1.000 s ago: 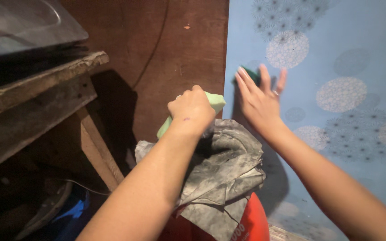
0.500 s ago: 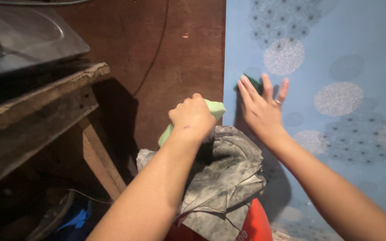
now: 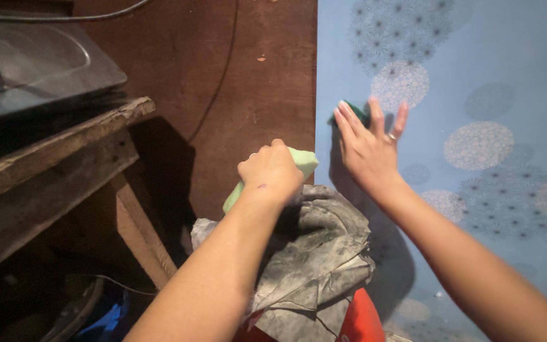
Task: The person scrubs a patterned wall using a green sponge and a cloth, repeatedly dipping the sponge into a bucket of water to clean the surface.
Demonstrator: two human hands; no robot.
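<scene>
My left hand (image 3: pixel 270 171) is closed around a light green bottle (image 3: pixel 302 159), held tilted above a crumpled grey cloth (image 3: pixel 314 247). My right hand (image 3: pixel 367 145) lies flat with fingers spread against the blue patterned wall (image 3: pixel 489 82), pressing a dark green scrub pad (image 3: pixel 351 111) to it; only the pad's upper edge shows past my fingertips. A ring sits on one finger of that hand.
A brown wooden panel (image 3: pixel 235 88) meets the blue wall at the left. A rough wooden shelf (image 3: pixel 58 152) at far left carries a metal tray (image 3: pixel 39 63). The grey cloth drapes over an orange-red container (image 3: pixel 357 320). Dark clutter and a blue item (image 3: pixel 106 316) lie under the shelf.
My right hand with the pad slid slightly down, then back up along the wall. My left hand and the bottle shifted a little lower in view.
</scene>
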